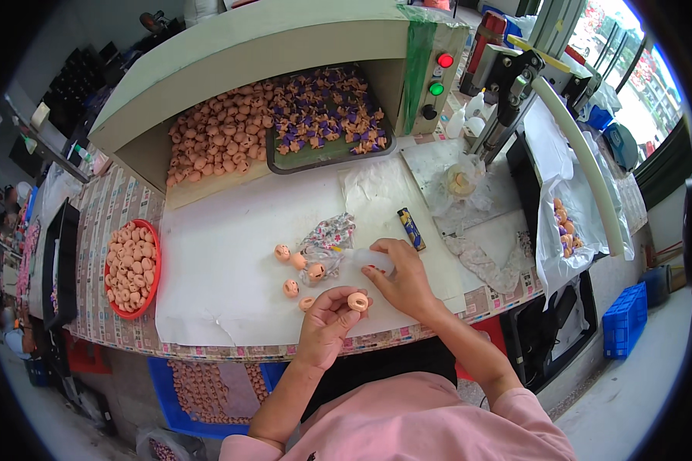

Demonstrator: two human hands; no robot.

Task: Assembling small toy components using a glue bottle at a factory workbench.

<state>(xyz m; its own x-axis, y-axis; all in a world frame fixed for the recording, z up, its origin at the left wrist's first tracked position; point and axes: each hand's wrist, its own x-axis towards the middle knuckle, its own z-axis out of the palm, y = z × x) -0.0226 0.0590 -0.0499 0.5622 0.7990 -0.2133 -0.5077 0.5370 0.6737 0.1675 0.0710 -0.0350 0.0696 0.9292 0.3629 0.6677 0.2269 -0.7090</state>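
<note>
My left hand pinches a small peach doll head near the table's front edge, its hollow opening turned upward. Close by on the right, my right hand is wrapped round a translucent white squeeze bottle, which lies tilted with its thin yellowish tip pointing left. Several similar peach heads lie on the white sheet just beyond my left hand. Among them rests a crumpled floral cloth. A dark blue and yellow tube lies beyond my right hand.
A red basket of peach heads stands at the left. Under the beige machine housing, more heads are piled beside a black tray of purple-and-peach figures. A metal press and a paper-lined box stand at right.
</note>
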